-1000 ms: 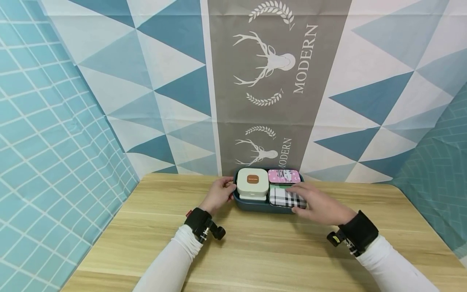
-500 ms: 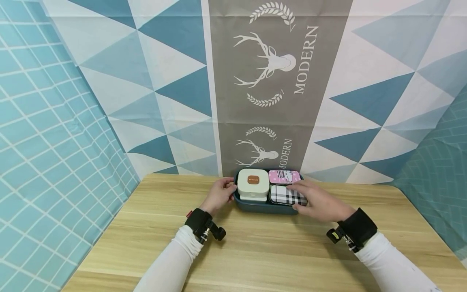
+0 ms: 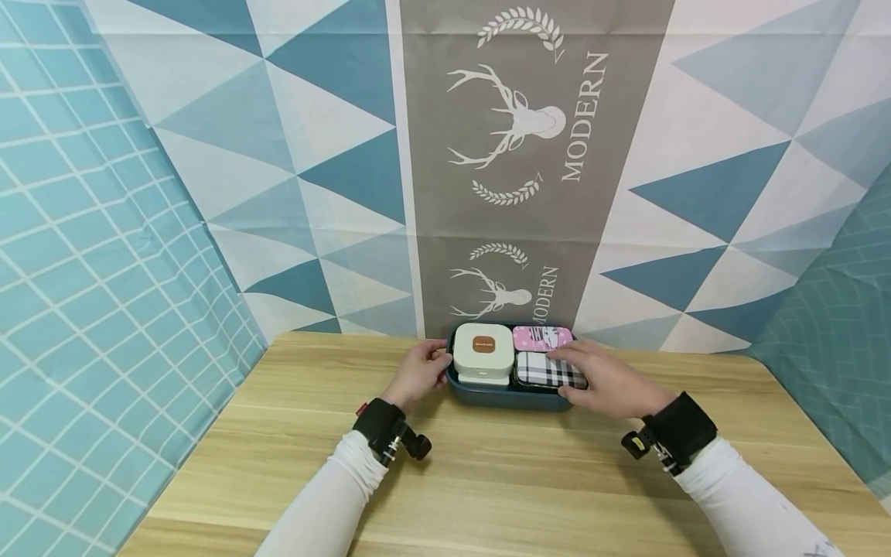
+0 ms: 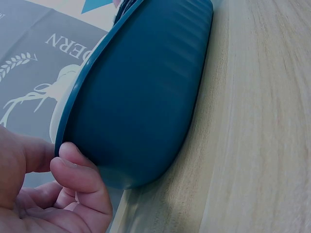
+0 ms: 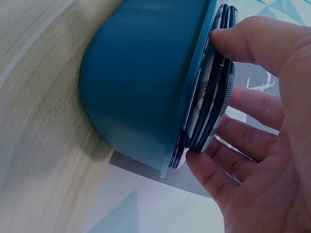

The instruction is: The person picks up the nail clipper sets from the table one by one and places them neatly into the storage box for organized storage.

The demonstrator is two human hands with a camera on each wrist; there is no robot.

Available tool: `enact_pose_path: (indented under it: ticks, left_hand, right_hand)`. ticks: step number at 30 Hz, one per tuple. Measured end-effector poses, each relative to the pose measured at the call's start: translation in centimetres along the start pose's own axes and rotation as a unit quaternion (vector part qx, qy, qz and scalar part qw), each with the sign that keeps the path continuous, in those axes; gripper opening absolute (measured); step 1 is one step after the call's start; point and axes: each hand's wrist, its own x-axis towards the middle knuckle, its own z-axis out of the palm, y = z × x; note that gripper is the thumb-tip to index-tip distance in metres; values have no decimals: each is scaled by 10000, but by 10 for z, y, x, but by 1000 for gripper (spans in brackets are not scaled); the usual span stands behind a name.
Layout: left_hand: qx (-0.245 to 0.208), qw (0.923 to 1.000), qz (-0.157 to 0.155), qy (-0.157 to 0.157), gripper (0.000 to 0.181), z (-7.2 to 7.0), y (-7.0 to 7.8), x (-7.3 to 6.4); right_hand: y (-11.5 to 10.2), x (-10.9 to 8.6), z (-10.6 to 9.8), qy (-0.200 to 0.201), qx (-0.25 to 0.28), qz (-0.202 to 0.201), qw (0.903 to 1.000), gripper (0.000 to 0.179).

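Observation:
A dark blue bin (image 3: 511, 399) stands against the wall at the back of the table. My left hand (image 3: 416, 373) pinches its left rim; in the left wrist view thumb and curled finger meet at the edge of the bin (image 4: 136, 92). My right hand (image 3: 616, 384) holds a flat black-and-white plaid case (image 3: 544, 370) by its edges at the bin's front right. In the right wrist view the plaid case (image 5: 214, 102) sits partly above the rim, a seam running along its side. Beside it are a cream square box (image 3: 483, 357) and a pink patterned case (image 3: 539, 338).
The wood-grain table (image 3: 480, 480) runs forward and to both sides of the bin. Right behind it rises a wall covering (image 3: 487, 193) with deer heads and triangles. A blue tiled-pattern covering (image 3: 104, 271) borders the left side.
The plaid case has shifted slightly back, toward the pink case, covering a green strip seen earlier. My right hand has moved a little with it. My left hand stays at the rim.

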Motion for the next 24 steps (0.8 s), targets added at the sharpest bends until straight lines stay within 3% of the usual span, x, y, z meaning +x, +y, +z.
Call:
enact_pose_path:
  ticks: [24]
  left_hand:
    - [133, 9999, -6, 39, 41, 1, -1, 2]
  right_hand:
    - [6, 4, 1, -190, 3, 152, 9997, 55]
